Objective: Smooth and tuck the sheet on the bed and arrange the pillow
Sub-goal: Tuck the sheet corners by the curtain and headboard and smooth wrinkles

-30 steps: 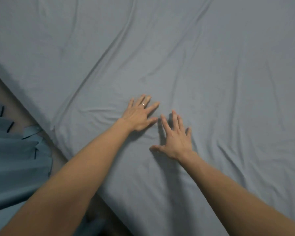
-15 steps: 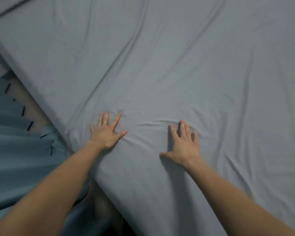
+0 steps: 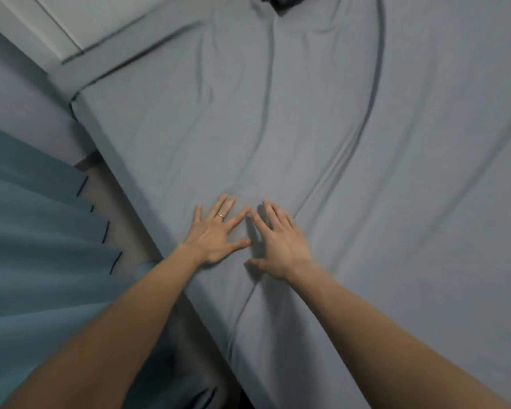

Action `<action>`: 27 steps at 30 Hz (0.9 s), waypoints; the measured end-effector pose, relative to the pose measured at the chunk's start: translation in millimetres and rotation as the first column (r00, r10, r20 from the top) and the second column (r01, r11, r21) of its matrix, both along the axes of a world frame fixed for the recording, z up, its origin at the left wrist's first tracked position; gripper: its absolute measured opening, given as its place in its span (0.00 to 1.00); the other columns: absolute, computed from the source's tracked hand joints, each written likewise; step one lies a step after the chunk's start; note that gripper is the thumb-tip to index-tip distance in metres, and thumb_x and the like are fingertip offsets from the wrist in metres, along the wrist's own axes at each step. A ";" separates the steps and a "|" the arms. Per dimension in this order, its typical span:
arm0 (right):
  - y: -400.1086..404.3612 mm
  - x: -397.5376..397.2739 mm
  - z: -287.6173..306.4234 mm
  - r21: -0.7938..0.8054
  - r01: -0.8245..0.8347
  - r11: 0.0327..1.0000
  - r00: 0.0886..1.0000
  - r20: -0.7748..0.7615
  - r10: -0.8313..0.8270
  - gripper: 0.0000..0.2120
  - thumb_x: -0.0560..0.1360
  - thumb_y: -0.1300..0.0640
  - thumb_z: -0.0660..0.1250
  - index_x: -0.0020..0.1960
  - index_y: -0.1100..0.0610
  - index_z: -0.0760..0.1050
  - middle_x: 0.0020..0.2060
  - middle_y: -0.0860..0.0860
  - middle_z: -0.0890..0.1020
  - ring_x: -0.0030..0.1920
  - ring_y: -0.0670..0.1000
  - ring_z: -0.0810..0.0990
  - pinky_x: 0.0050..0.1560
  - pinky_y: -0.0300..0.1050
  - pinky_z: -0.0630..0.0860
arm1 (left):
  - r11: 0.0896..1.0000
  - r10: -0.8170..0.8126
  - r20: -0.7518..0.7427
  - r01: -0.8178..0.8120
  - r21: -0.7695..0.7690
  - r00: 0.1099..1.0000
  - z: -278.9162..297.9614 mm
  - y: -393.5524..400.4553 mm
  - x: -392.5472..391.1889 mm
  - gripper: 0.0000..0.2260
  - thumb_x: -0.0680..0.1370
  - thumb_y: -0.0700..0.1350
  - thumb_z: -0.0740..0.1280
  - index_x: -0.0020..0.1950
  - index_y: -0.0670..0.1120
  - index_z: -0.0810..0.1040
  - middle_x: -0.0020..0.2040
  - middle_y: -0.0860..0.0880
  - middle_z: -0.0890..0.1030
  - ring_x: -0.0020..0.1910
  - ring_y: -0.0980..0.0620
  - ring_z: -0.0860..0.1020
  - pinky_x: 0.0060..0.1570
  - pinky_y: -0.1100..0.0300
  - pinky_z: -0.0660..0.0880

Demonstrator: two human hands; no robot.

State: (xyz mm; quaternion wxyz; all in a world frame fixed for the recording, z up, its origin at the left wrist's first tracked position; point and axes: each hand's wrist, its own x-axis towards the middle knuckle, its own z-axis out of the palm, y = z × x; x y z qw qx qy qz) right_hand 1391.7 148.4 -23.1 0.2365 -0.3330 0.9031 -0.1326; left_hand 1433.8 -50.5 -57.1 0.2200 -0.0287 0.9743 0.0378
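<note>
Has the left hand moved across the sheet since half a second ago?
Yes. The left hand has swung in from the mattress edge, and now lies flat beside the right hand.

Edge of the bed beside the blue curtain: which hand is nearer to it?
Left. The left hand lies flat on the sheet just inside the bed edge; the right hand lies flat beside it, further toward the middle of the bed.
</note>
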 end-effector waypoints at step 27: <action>-241.0 -88.7 11.7 0.350 -0.173 0.921 0.983 0.123 0.138 0.60 0.59 0.39 0.81 0.79 0.42 0.46 0.80 0.51 0.40 0.80 0.59 0.40 0.74 0.65 0.55 | 0.885 0.439 0.084 -0.447 0.133 0.895 7.9 -231.4 -41.7 0.43 0.68 0.75 0.59 0.78 0.65 0.45 0.81 0.47 0.45 0.79 0.50 0.41 0.76 0.48 0.53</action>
